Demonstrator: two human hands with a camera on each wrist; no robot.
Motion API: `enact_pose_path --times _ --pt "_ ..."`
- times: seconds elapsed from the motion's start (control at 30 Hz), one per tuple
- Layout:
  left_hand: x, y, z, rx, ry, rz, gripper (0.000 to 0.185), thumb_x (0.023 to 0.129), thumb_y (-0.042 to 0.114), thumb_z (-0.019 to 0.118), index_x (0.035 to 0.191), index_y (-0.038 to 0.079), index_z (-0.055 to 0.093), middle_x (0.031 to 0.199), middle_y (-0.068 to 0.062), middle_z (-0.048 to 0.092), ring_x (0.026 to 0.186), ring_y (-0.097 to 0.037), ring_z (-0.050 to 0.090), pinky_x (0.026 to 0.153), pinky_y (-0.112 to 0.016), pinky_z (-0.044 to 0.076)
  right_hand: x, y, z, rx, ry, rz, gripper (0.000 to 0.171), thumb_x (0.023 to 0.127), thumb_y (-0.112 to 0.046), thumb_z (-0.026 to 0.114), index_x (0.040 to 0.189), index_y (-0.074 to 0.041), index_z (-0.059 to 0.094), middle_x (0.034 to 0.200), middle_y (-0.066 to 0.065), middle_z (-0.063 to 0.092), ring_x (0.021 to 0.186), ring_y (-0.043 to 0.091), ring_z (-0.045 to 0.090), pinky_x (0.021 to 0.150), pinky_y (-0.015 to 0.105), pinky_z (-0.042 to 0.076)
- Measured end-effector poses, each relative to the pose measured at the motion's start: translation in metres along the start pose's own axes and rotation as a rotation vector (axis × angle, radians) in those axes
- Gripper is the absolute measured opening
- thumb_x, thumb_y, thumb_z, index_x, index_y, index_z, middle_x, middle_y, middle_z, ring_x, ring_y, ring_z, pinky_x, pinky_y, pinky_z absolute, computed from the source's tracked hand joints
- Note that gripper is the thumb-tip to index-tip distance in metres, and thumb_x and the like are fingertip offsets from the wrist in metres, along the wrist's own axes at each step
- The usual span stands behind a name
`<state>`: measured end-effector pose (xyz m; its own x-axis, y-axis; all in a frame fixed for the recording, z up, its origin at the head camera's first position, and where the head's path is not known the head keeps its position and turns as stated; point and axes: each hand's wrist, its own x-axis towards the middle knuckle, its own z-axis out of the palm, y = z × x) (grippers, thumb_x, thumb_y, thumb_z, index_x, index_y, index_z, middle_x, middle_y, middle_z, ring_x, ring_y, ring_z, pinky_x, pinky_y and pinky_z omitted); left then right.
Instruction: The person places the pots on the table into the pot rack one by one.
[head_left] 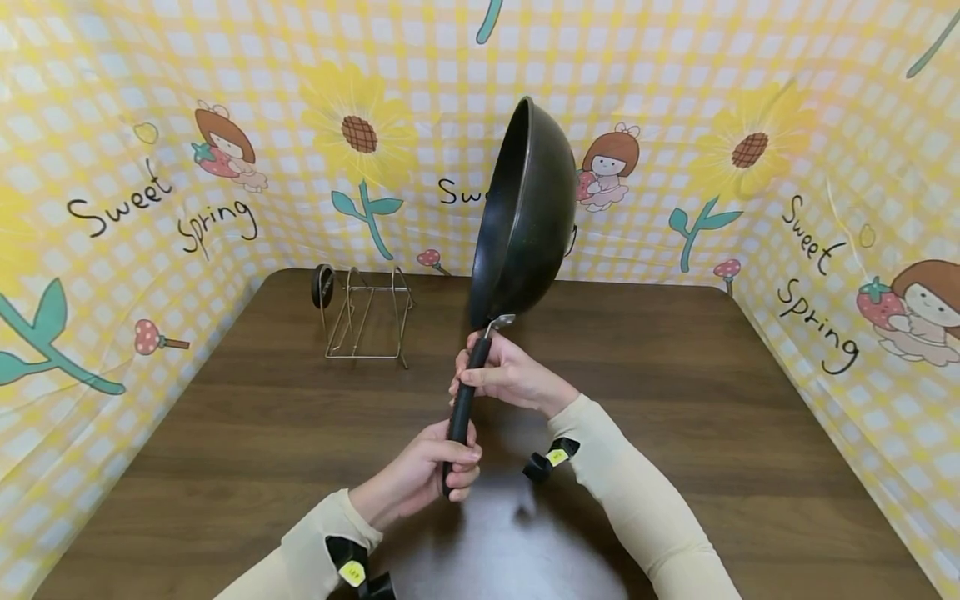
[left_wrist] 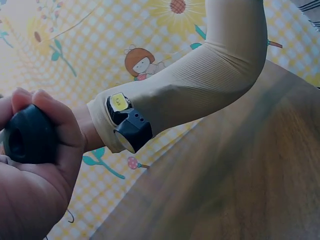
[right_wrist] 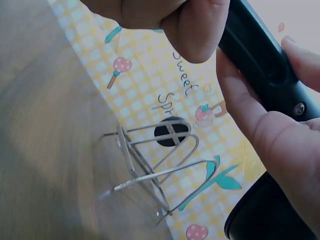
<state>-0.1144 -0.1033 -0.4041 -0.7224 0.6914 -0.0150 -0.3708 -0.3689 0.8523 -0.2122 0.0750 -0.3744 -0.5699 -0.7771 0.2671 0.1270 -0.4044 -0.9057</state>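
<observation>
A black wok (head_left: 536, 208) is held up above the table, its bowl on edge with the opening turned left and its handle (head_left: 461, 408) pointing down. My left hand (head_left: 427, 467) grips the handle near its lower end; in the left wrist view the fingers curl round the dark butt (left_wrist: 32, 137) of the handle. Higher up, close to the metal bracket, my right hand (head_left: 513, 375) holds the same handle between thumb and fingers. The right wrist view shows the handle (right_wrist: 265, 60) with a screw, and part of the wok's dark bowl (right_wrist: 270, 215) at the lower right.
A wire rack (head_left: 367, 321) with a round black disc (head_left: 322, 286) at its left stands at the back left of the brown wooden table (head_left: 637, 350). Yellow checked cloth (head_left: 435, 50) hangs round the back and both sides.
</observation>
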Motion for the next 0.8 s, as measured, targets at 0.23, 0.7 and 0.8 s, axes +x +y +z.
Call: enact_pose_path --times 0.23,0.7,0.8 --pt "-0.006 0.002 -0.006 -0.092 -0.137 0.105 0.019 0.092 -0.004 0.046 0.097 0.014 0.048 0.067 0.007 0.041 0.053 -0.004 0.040 0.051 -0.017 0.040 0.013 -0.004 0.010 -0.023 0.007 0.011 0.026 0.094 0.014 0.045 0.104 -0.007 0.035 0.090 0.005 0.062 0.085 0.021 0.070 0.081 0.039 0.057" --pt "-0.018 0.012 -0.017 -0.211 -0.270 0.171 0.020 0.095 -0.004 0.040 0.101 0.013 0.050 0.068 0.003 0.030 0.054 -0.005 0.036 0.052 -0.015 0.041 0.036 0.001 0.027 0.051 0.030 -0.008 0.030 0.092 0.019 0.036 0.103 -0.009 0.035 0.088 0.006 0.058 0.081 0.022 0.070 0.080 0.042 0.058" --pt "-0.021 0.015 -0.019 -0.227 -0.286 0.176 0.019 0.096 -0.003 0.040 0.102 0.012 0.050 0.068 0.002 0.027 0.053 -0.007 0.032 0.051 -0.016 0.038 0.043 0.000 0.030 0.046 0.036 0.003 0.030 0.092 0.020 0.036 0.103 -0.008 0.035 0.087 0.005 0.058 0.080 0.022 0.070 0.080 0.042 0.058"
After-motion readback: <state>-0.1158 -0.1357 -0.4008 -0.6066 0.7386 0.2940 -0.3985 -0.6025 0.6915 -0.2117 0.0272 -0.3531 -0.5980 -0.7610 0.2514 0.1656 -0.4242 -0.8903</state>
